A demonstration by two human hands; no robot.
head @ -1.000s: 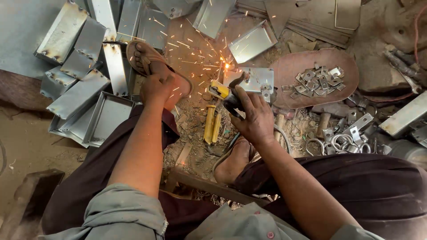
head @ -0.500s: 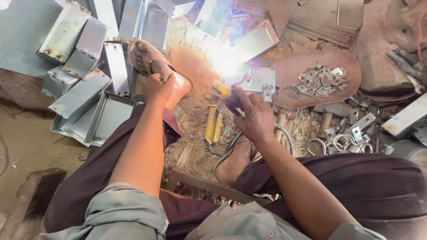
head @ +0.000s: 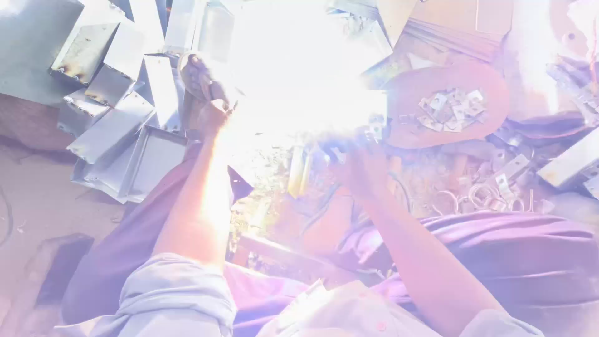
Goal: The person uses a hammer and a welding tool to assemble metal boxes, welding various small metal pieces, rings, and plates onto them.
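Observation:
A white welding glare (head: 299, 81) washes out the middle of the view and hides the workpiece. My right hand (head: 359, 159) is closed around a welding electrode holder (head: 331, 150) at the lower edge of the glare. My left hand (head: 215, 115) rests by my sandalled foot (head: 196, 78), left of the flash; its fingers are too washed out to read. A yellow-handled tool (head: 298, 171) lies on the ground between my hands.
Folded sheet-metal trays (head: 118, 125) are piled at the left. A reddish oval dish (head: 405, 100) at the right holds several small metal brackets (head: 452, 106). Metal rings (head: 474, 196) and scrap pieces litter the ground beside my right leg.
The arc has grown from a small spark shower to a glare covering the centre of the view. Both hands stay in about the same places.

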